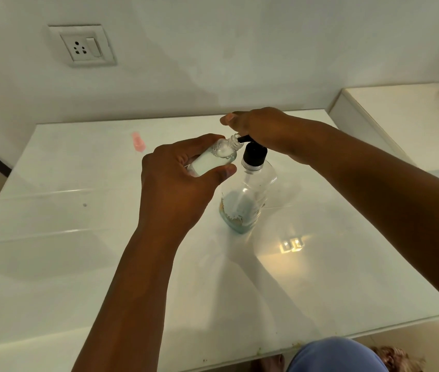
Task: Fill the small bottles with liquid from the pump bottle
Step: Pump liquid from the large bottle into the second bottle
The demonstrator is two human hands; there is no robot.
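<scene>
Left of the left hand's fingers (207, 146) the table (79, 224) lay open, save a pink item (138, 141) beyond.

There is only one view, so no part of the scene is shared with a second camera. The camera sits on the person's head and looks forward and down. Both bare arms reach in from the bottom edge and meet near the middle, close to the lens. The shiny white table top (79, 264) fills most of the picture and slopes away from the camera. Its near edge runs along the bottom. Beyond the far edge stands the plain white wall (240, 49), with a white wall socket plate (82, 46) high on the left. The wide lens bends straight edges a little.
</scene>
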